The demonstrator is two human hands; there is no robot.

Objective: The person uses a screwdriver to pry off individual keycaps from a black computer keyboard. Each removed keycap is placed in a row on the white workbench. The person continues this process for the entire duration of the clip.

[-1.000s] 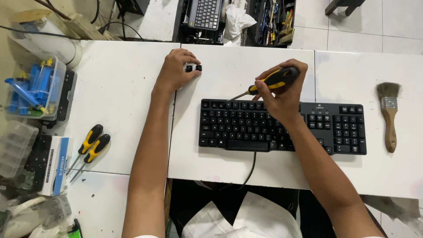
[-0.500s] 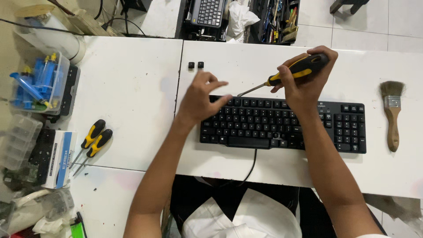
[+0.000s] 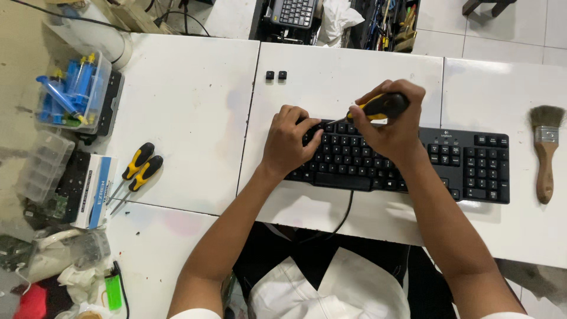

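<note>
A black keyboard [image 3: 413, 162] lies across the white table [image 3: 195, 118] in front of me. My left hand [image 3: 289, 139] rests on its left end, fingers bent down onto the keys near the top row. My right hand [image 3: 393, 127] grips a yellow-and-black screwdriver [image 3: 378, 108] whose metal tip points left and down at the keys just beside my left fingers. Two loose black keycaps [image 3: 276, 75] sit side by side on the table beyond the keyboard.
A paintbrush [image 3: 546, 147] lies right of the keyboard. Two more yellow-and-black screwdrivers [image 3: 137, 168] lie at the left, next to a box [image 3: 94, 189] and clear plastic trays [image 3: 44, 165]. A bin of blue syringes [image 3: 74, 91] stands far left. The keyboard cable [image 3: 345, 212] runs toward me.
My left hand left the two keycaps at the back and came down onto the keyboard's left end. My right hand lowered the screwdriver tip to the keys beside it.
</note>
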